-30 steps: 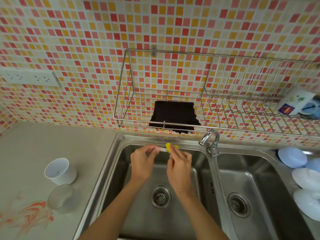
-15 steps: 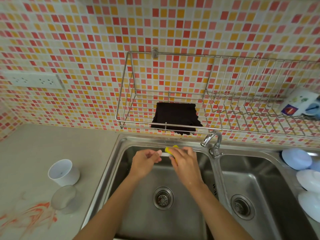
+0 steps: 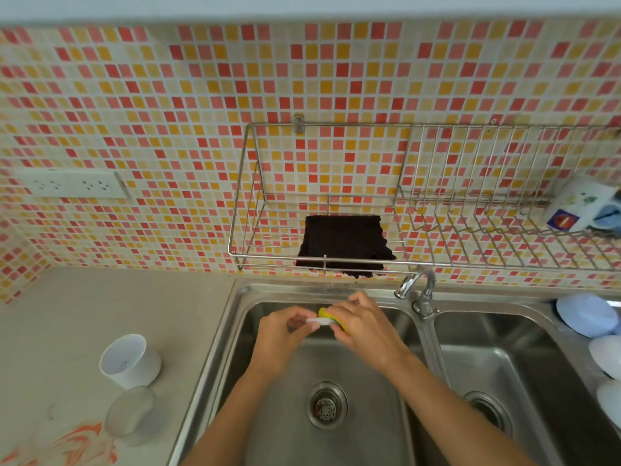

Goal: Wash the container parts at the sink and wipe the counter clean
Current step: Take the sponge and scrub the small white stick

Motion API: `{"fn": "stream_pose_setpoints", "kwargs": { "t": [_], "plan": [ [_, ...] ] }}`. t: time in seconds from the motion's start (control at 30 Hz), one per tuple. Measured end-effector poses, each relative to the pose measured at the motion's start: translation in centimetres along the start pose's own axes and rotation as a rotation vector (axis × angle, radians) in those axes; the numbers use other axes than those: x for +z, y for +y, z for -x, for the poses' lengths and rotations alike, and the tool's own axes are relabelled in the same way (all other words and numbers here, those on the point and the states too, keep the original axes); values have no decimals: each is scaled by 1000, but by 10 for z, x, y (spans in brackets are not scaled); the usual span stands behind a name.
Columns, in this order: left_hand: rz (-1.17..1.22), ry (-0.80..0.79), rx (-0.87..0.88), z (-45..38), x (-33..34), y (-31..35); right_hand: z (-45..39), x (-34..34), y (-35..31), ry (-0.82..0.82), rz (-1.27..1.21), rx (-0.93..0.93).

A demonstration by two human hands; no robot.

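Observation:
Over the left basin of the steel sink (image 3: 235, 317), my left hand (image 3: 280, 334) pinches a small white container part (image 3: 319, 321). My right hand (image 3: 364, 326) presses a yellow sponge (image 3: 331, 314) against that part. Most of the sponge is hidden under my fingers. On the counter to the left a white cup-shaped container (image 3: 129, 361) lies tilted, with a clear round lid (image 3: 129, 412) just in front of it. An orange smear (image 3: 77, 445) stains the counter (image 3: 100, 314) near the bottom left.
A chrome faucet (image 3: 416, 285) stands between the two basins. A wire rack (image 3: 437, 230) on the tiled wall holds a dark cloth (image 3: 342, 243) and a mug (image 3: 584, 206). Several pale blue and white dishes (image 3: 586, 314) sit at the right rim. Wall sockets (image 3: 74, 185) are at left.
My right hand has shifted along the white part with the sponge, and its wrist has turned to the right. My head has tilted upward, so more wall shows.

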State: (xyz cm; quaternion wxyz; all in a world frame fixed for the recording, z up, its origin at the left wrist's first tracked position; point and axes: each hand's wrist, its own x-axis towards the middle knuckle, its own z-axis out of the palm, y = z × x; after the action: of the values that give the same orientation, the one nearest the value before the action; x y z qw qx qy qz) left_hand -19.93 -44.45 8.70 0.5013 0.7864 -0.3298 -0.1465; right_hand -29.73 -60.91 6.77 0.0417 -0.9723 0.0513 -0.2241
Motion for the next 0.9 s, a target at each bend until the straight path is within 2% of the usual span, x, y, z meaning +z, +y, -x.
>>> {"fn": "stream_pose_setpoints", "kwargs": {
  "t": [0.13,0.23,0.3,0.37,0.43,0.57,0.7,0.73,0.83,0.9],
  "plan": [
    [93,151,-114,2,2,-9,0,-4,-17,183,-136,252],
    [215,219,-208,7,9,-9,6,2,-41,221,-256,450],
    [265,222,-238,8,12,-7,10,7,-63,194,-288,457],
    [307,216,-259,7,13,-7,14,15,-79,155,-271,383],
    [349,211,-280,8,12,-11,16,19,-76,158,-222,380],
    [340,188,-288,16,14,-18,19,19,-65,172,-210,642],
    [439,144,-303,18,16,-22,23,24,-97,172,-143,450],
    [467,150,-312,18,18,-22,25,27,-94,179,-133,459],
    [478,196,-338,19,25,-20,29,29,-80,210,-141,667],
    [504,212,-377,17,29,-23,31,30,-86,218,-121,661]
  ]
}}
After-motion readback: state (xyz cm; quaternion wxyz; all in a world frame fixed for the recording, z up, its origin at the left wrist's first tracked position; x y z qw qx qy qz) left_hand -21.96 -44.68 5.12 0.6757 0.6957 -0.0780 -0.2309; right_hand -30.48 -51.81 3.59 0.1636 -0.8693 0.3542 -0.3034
